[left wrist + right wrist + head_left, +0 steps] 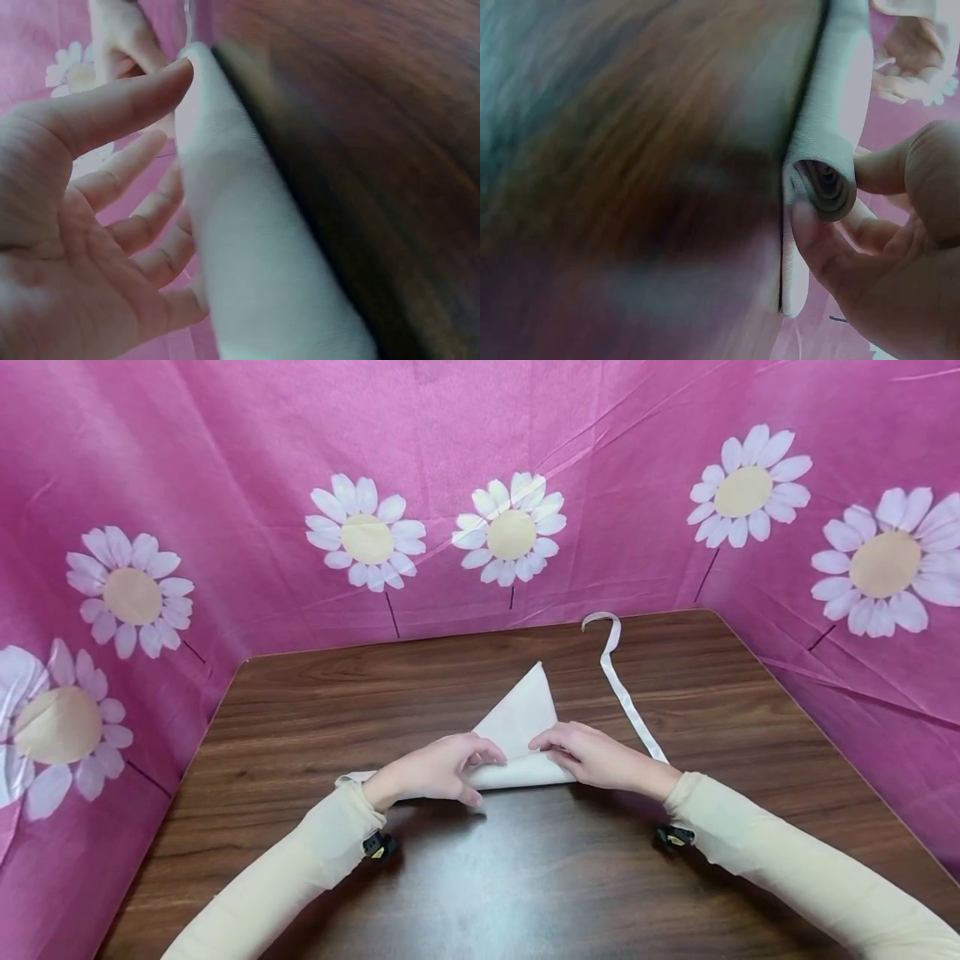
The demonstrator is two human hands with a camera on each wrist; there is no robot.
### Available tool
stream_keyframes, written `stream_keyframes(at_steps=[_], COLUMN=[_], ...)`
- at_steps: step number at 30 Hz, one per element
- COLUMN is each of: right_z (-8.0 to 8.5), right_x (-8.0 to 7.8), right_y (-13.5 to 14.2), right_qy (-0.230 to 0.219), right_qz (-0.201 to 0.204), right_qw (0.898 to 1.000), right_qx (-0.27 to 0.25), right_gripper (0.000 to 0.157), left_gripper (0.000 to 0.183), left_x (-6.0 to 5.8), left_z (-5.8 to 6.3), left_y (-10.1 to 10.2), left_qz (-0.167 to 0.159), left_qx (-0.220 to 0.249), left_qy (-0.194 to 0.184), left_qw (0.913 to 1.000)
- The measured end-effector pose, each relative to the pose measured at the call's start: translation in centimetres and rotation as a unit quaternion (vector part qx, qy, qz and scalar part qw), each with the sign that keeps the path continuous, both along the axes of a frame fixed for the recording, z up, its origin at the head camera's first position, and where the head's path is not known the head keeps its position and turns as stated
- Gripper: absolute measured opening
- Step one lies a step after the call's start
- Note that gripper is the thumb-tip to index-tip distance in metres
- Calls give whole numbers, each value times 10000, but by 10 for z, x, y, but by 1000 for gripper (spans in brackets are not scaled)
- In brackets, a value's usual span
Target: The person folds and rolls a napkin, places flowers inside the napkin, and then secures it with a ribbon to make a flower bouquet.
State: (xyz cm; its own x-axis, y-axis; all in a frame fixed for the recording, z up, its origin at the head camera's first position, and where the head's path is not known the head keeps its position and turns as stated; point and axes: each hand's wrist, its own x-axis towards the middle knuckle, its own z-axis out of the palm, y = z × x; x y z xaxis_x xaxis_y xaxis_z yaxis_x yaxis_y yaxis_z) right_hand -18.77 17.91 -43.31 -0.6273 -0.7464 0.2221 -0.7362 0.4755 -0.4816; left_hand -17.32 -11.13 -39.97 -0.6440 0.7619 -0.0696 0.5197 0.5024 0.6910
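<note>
A white cloth [516, 718] lies on the table, its near part wound into a roll [528, 774] and its flat pointed corner reaching away from me. My right hand [596, 755] pinches the roll's right end between thumb and fingers. There the coiled layers [826, 184] show end-on in the right wrist view. Over the left half of the roll arches my left hand [438, 767]; its loosely spread fingers lie along the far side, and the thumb tip [180, 73] is right at the roll's edge. This hand hides part of the roll in the head view.
A white ribbon [618, 681] curls along the brown wooden table [360, 693] behind my right hand, its near end hidden by the wrist. Pink cloth [262, 460] printed with daisies hangs around the table's back and sides.
</note>
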Motion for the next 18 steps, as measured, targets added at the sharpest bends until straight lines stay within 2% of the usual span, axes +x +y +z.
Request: stream_keyframes(at_steps=[3, 6, 11, 16, 18], right_z=[-2, -2, 0, 5, 7], right_x=[-4, -6, -5, 4, 9], right_y=[-1, -1, 1, 3, 4], right_qy=[191, 202, 368, 533, 503], right_qz=[-92, -83, -107, -23, 89], right_qw=[9998, 9998, 9992, 9984, 9984], right_qx=[57, 29, 64, 176, 242], right_gripper=[22, 21, 21, 16, 19], left_gripper=[58, 59, 57, 52, 50], left_x=[3, 7, 11, 11, 9], left_z=[-3, -7, -12, -13, -13], left_y=[4, 7, 10, 11, 11], left_qz=[-73, 6, 176, 82, 33], left_qx=[-141, -350, -623, -599, -585], left_qy=[501, 881, 1078, 1320, 1362], left_qw=[9986, 9955, 9921, 9894, 9889])
